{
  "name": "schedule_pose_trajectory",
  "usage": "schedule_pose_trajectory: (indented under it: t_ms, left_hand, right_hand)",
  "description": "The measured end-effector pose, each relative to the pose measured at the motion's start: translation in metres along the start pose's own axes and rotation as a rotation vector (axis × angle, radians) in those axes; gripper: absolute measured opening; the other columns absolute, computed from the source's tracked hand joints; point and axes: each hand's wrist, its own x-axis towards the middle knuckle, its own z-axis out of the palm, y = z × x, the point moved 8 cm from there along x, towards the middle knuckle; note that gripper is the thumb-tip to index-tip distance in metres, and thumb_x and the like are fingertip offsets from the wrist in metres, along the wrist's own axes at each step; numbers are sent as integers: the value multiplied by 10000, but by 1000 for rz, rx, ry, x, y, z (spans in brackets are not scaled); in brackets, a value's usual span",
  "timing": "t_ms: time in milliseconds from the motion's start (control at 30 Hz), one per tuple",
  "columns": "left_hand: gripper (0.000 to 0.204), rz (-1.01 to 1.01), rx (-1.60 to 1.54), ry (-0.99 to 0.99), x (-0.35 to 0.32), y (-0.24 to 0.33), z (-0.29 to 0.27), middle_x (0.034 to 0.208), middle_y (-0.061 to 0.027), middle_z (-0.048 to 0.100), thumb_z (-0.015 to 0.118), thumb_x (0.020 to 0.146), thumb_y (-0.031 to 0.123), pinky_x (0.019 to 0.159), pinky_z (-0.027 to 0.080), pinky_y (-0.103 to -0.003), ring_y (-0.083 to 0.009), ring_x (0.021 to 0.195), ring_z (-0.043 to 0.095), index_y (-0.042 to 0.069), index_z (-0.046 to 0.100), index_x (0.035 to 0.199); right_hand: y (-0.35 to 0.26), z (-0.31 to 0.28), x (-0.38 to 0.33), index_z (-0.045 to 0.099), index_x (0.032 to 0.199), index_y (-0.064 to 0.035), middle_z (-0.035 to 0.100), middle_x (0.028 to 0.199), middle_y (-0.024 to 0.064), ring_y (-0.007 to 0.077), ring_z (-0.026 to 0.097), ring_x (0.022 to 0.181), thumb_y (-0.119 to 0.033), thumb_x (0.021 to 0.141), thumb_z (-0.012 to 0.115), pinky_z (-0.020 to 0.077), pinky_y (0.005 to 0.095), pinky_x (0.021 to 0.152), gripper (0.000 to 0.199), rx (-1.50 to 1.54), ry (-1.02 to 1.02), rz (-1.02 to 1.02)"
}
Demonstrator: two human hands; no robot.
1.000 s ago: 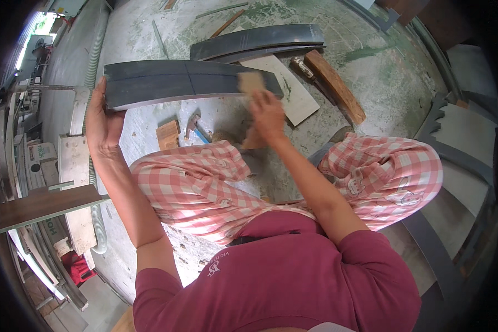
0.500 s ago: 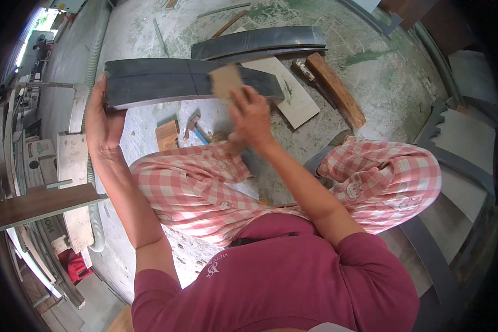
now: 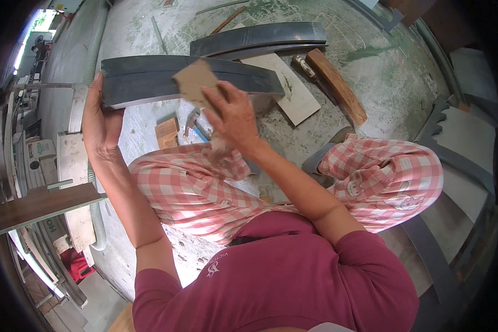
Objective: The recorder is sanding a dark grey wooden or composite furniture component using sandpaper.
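A long, slightly curved dark grey board [image 3: 141, 77] is held up in front of me, with a thin line drawn along its face. My left hand [image 3: 104, 113] grips its left end, thumb on the edge and palm beneath. My right hand [image 3: 232, 113] is closed on a tan piece of sandpaper [image 3: 195, 80], which lies against the middle of the board's face. The board's right end is over a pale flat panel [image 3: 301, 105] on the floor. Some of the right hand's fingers are blurred.
Beyond the board lies a second dark curved piece [image 3: 265, 39]. A brown wooden block [image 3: 337, 86] and a metal-headed tool [image 3: 303, 66] are to the right. A hammer [image 3: 192, 120] and a small wood block [image 3: 166, 133] lie near my knee. Stacked boards [image 3: 44, 207] stand left.
My right hand has slid the sandpaper leftward along the board, from right of its middle to nearer the left end. The left hand keeps its hold; the board has shifted only slightly.
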Motion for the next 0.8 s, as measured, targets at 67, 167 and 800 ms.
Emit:
schedule_pose_trajectory:
  t_ms: [67, 167, 800]
  left_hand:
    - [292, -1, 8, -12, 4, 0, -5, 1039, -62, 582, 573, 865, 219, 914, 386, -335, -168, 981, 530, 16, 545, 1074]
    - [289, 10, 32, 42, 3, 0, -5, 1043, -57, 581, 565, 871, 217, 909, 388, -332, -166, 982, 529, 16, 545, 1078]
    - [380, 31, 64, -13, 7, 2, -9, 1106, -50, 555, 571, 865, 231, 905, 387, -327, -157, 1024, 512, 47, 496, 1189]
  right_hand:
    - [53, 8, -14, 549, 1160, -158, 491, 1154, 123, 325, 474, 1017, -260, 795, 574, 387, 399, 881, 380, -127, 5, 130]
    - [154, 2, -50, 572, 1134, -135, 502, 1163, 144, 350, 479, 1021, -295, 833, 519, 383, 399, 891, 345, -262, -78, 345]
    - [210, 7, -64, 579, 1131, -180, 517, 1158, 153, 372, 504, 1013, -395, 863, 445, 409, 449, 864, 368, -189, -172, 679]
